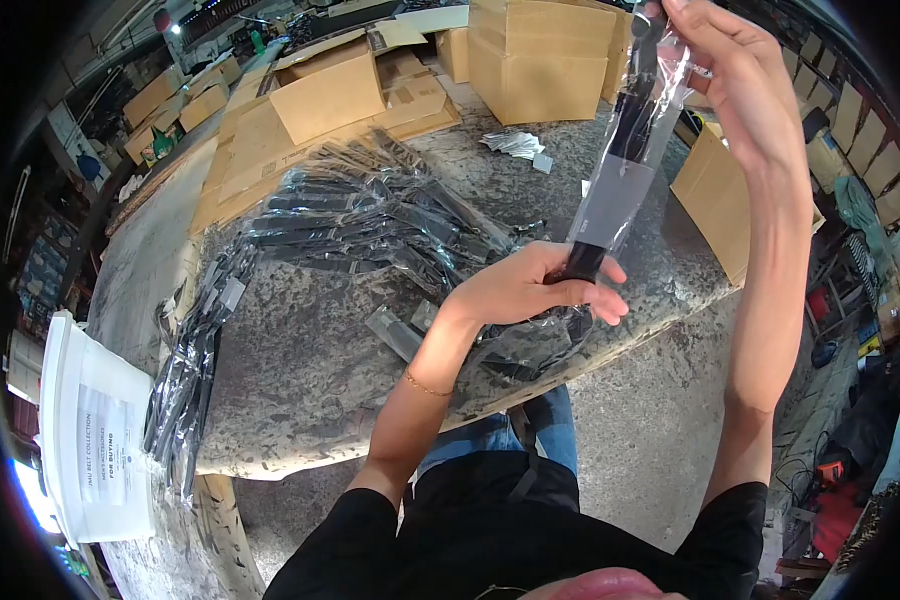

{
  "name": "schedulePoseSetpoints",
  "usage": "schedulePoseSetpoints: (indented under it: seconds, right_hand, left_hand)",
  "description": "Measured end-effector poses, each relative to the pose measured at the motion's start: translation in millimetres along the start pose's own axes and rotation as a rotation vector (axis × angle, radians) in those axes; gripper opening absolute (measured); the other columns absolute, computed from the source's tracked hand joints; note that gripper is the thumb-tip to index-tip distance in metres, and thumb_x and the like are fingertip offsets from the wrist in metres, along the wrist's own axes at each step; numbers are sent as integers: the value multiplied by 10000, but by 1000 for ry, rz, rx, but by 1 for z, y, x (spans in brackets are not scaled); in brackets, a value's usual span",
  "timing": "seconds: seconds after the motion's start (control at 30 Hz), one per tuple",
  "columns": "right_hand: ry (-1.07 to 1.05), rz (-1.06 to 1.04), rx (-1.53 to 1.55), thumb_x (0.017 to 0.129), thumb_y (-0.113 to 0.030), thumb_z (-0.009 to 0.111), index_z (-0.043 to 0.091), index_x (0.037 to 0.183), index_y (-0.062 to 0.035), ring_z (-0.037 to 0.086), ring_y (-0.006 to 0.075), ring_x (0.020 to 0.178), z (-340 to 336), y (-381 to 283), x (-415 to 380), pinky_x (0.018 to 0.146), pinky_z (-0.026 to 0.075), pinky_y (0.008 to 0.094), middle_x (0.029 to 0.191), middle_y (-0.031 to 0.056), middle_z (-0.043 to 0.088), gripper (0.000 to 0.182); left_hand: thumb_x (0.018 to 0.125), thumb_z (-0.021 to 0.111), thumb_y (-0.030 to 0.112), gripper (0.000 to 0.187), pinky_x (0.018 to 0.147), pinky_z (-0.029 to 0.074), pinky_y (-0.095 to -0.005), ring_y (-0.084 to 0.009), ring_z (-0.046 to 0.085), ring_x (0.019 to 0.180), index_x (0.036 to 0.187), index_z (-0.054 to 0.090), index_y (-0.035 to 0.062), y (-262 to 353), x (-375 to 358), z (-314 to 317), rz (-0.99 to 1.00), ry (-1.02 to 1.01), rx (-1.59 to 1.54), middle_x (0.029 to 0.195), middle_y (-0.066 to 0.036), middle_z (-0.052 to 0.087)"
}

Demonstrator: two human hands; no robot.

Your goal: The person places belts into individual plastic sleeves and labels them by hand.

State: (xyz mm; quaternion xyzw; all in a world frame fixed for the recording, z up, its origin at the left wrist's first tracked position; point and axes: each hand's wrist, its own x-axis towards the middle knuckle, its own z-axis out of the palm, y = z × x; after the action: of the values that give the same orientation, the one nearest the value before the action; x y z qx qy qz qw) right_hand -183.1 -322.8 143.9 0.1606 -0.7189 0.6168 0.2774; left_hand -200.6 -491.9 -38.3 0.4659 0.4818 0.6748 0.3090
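Note:
A folded black belt (pixel 633 118) with a grey band around it is in a clear plastic sleeve (pixel 610 205), held up at a slant in front of me. My left hand (pixel 535 285) is closed around the lower black end of the belt, thumb across it. At the top, my right hand (pixel 728 62) pinches the sleeve near its upper end. Below and left of my hands, many wrapped black belts (pixel 370 225) lie in an overlapping heap on the worn table (pixel 300 370). More wrapped belts (pixel 195 360) hang over the table's left edge.
Open cardboard boxes (pixel 540 65) stand along the back, with flattened cardboard (pixel 240 165) at the left. A small stack of white cards (pixel 515 144) lies behind the heap. A white labelled bin (pixel 95 430) is at the left, and another carton (pixel 715 200) at the right edge.

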Motion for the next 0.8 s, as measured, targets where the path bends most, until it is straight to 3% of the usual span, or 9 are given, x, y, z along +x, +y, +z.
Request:
schedulePoseSetpoints:
  seconds: [0.13,0.27,0.33,0.4,0.47,0.5,0.6,0.63,0.8]
  right_hand:
    - [-58,27,-69,892,-83,589,664,837,11,535,91,512,5,-18,3,490,436,224,644,53,621,132]
    - [-59,-192,-136,867,-65,588,681,872,3,575,120,572,20,-30,0,536,460,257,674,81,645,116]
    - [153,-442,-407,853,-76,611,679,864,8,562,131,550,36,-40,-4,537,455,265,691,87,653,109]
    - [-5,-401,-327,836,-84,629,676,854,19,548,139,555,36,-54,4,547,444,268,694,99,655,115]
    - [226,-533,-423,835,-79,627,668,863,44,546,134,582,49,-58,12,553,436,259,725,119,658,132]
    - [-33,-481,-363,837,-77,629,662,880,58,549,128,610,35,-72,21,560,436,252,761,123,655,145]
    - [-103,-529,-305,840,-79,633,663,886,53,550,122,616,43,-88,43,568,443,251,794,106,657,143]
    - [-50,-477,-336,840,-79,634,661,905,51,555,122,627,50,-95,52,580,450,251,803,106,661,147]
    - [41,-463,-336,840,-77,634,651,934,49,573,131,641,50,-116,104,588,460,255,814,106,663,158]
  left_hand:
    - [927,551,80,289,867,497,-305,-202,644,974,1179,487,-46,4,-2,-1,26,24,114,1025,-146,666]
    - [896,602,71,296,854,500,-292,-160,636,954,1152,491,-27,8,-2,9,75,201,132,1027,-123,659]
    - [884,611,55,332,833,499,-281,-146,631,925,1179,481,-23,10,-8,8,72,202,178,1061,-98,642]
    - [847,655,71,368,940,443,-330,-210,601,1060,1184,534,-12,11,-15,4,17,101,380,1193,-143,604]
    - [816,688,88,419,976,410,-345,-221,575,1100,1197,541,-6,0,-20,-1,103,125,445,1209,-147,596]
    - [786,721,105,471,1013,376,-360,-233,549,1140,1211,548,0,-7,-22,-3,188,146,506,1225,-151,588]
    - [732,763,156,766,979,384,-328,-187,559,1054,1360,359,-16,-21,-19,-2,297,46,310,1156,-107,613]
    - [747,736,127,697,960,387,-325,-183,549,1064,1330,377,-6,-36,-16,11,244,65,-124,1127,-103,620]
    - [819,672,111,442,913,422,-324,-161,588,966,1199,476,-1,-76,-29,4,147,-49,84,1006,-85,650]
